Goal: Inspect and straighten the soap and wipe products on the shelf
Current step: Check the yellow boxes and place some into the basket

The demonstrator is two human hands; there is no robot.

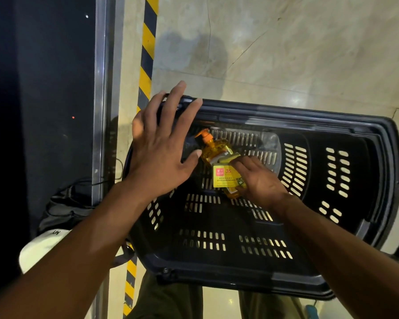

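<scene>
Marble floor [286, 42], black basket [309, 115]; left hand [157, 153] spread empty over far-left corner, right hand [260, 180] clamped on yellow pack [222, 179] beside soap bottle [213, 147]. Likely risk: pump snagging slots.

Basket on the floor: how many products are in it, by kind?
Clear orange pump-top soap bottle: 1
Flat yellow printed pack, gripped by the right hand: 1
Total: 2 visible in the black slotted plastic basket; the hand may hide more.

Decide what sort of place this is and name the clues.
Probably a shop aisle: a black shopping basket holding a soap bottle and a yellow pack, a polished floor, and striped tape beside it.
</scene>
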